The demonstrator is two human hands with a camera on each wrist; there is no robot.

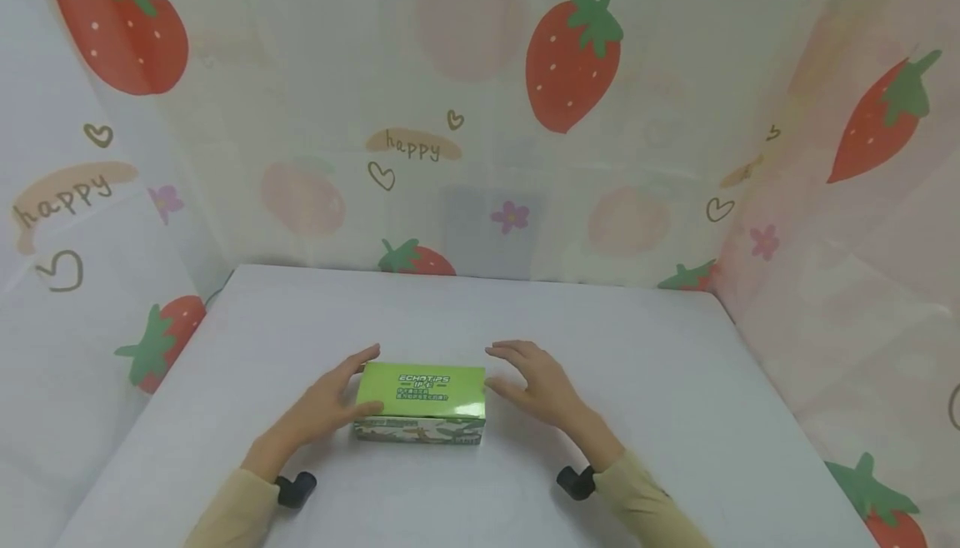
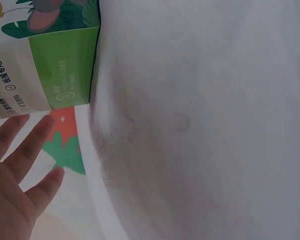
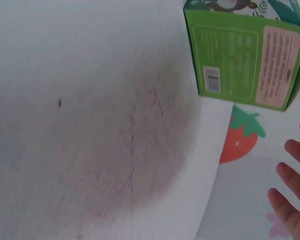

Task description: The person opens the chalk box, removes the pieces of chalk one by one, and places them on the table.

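Observation:
A small rectangular cardboard box [image 1: 422,390] with a green top, white "ECHOTIPS" lettering and a patterned front side lies on the white table. My left hand [image 1: 327,402] is at its left end, the thumb overlapping the front left corner in the head view; whether it touches cannot be told. In the left wrist view, the spread fingers of that hand [image 2: 15,175] show beside the box's white and green end [image 2: 65,70]. At the right end is my right hand [image 1: 543,386], fingers extended toward the box. The right wrist view shows a green end [image 3: 235,60] with a barcode, apart from the right fingers [image 3: 292,185].
The white table [image 1: 637,340] is bounded by hanging cloth printed with strawberries [image 1: 573,61], hearts and "happy" lettering at the back and on both sides. A dark device [image 1: 296,490] sits at the left wrist, and another dark device [image 1: 576,483] at the right.

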